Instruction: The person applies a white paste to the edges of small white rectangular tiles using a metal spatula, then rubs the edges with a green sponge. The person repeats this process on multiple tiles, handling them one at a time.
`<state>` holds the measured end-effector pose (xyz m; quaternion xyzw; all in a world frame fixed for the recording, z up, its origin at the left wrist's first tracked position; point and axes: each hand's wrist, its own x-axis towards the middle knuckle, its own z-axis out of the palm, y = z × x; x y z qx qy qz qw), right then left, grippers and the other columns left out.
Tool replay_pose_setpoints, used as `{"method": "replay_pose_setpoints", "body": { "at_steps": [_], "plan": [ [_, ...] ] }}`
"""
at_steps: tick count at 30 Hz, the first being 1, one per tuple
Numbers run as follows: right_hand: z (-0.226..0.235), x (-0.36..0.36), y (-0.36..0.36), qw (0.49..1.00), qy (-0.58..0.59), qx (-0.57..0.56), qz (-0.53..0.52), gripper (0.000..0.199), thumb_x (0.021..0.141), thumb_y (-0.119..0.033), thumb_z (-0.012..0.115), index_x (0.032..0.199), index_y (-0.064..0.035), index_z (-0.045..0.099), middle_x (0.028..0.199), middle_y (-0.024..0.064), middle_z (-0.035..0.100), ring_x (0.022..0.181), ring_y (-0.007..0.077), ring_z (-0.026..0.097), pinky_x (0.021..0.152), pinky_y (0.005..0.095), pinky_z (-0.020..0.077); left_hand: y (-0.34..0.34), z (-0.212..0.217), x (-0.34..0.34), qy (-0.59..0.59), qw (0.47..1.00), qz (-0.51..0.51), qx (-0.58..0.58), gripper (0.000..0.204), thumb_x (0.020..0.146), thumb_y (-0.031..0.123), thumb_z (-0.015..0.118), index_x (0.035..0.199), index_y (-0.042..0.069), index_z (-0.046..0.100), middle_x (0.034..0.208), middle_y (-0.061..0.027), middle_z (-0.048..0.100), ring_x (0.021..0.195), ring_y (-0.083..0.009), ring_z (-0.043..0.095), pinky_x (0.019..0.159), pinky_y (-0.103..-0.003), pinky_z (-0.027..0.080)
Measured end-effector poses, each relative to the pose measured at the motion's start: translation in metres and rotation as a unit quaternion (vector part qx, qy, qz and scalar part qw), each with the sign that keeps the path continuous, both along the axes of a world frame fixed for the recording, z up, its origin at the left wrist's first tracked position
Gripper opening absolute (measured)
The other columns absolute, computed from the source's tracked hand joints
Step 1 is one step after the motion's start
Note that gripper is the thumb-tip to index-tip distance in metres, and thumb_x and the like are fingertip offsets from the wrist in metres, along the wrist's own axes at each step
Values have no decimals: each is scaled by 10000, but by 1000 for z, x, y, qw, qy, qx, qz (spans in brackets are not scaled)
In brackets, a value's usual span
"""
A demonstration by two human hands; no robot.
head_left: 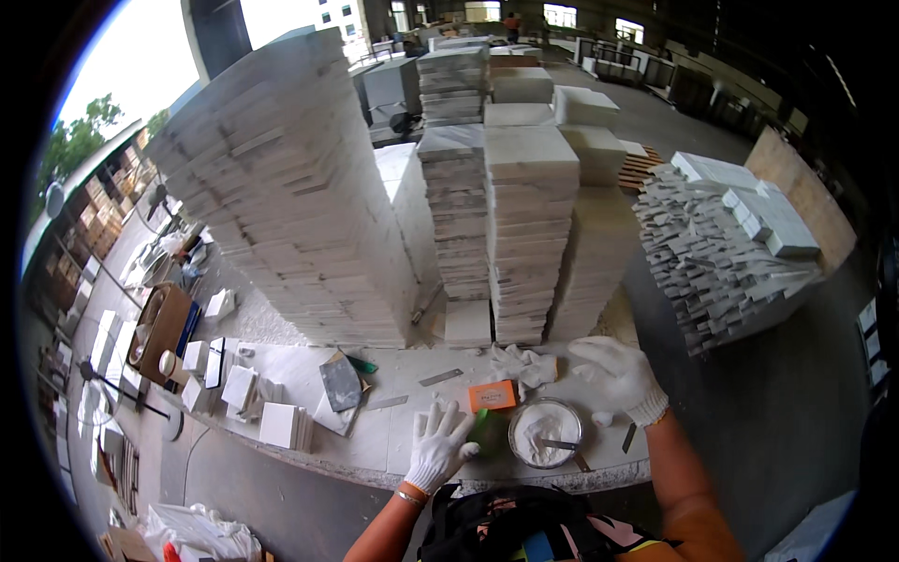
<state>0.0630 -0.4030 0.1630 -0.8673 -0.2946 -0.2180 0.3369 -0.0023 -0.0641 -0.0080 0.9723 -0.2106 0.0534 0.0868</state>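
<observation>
My left hand, in a white knitted glove, is spread open above the near edge of a white slab worktop. A green object, partly hidden, lies beside its fingers. My right hand, gloved too, reaches over the worktop's right end with its fingers stretched out and nothing visible in them. Between the hands stands a round bowl of white powder or paste, with a flat metal scraper blade in it. An orange box and a crumpled white glove or cloth lie behind the bowl.
Thin metal strips and a dark grey flat piece lie left of the box. White blocks sit further left. Tall stacks of stone slabs rise behind the worktop. A stack of narrow strips stands at right.
</observation>
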Motion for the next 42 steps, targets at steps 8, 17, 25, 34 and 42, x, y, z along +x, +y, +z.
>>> {"method": "replay_pose_setpoints", "body": {
  "at_steps": [8,17,25,34,42],
  "plan": [
    [-16,-37,9,989,119,92,-17,327,852,-114,766,1173,-61,731,1124,133,738,1003,296,718,851,368,572,54,-39,42,-12,985,169,-28,608,995,514,514,1486,155,506,1551,-200,446,1431,-450,386,1135,-621,299],
    [-49,-49,20,985,130,111,-18,284,875,-73,731,1156,-31,733,1108,147,737,999,301,715,860,373,569,59,-18,22,-103,971,197,-92,655,873,384,726,1448,124,550,1558,-213,441,1433,-453,388,1151,-595,304],
    [-69,-59,83,971,192,138,19,265,866,-109,756,1121,-38,753,1089,157,727,1028,307,699,921,390,549,58,-42,29,-58,981,168,-80,656,931,436,655,1482,118,498,1563,-257,403,1415,-494,388,1132,-606,329],
    [-104,-62,142,951,299,84,-12,331,895,-137,730,1210,-39,708,913,111,726,812,249,688,759,363,543,130,-49,8,-71,953,220,-194,582,899,199,725,1435,65,542,1421,-211,574,1288,-414,550,1051,-465,464],
    [-143,-67,173,873,474,26,-115,504,959,-150,623,1440,-27,535,850,109,722,692,145,671,703,293,545,126,-17,-12,289,802,217,-475,370,973,145,644,1313,-1,649,973,-99,724,859,-160,683,799,-287,552]
  ]
}}
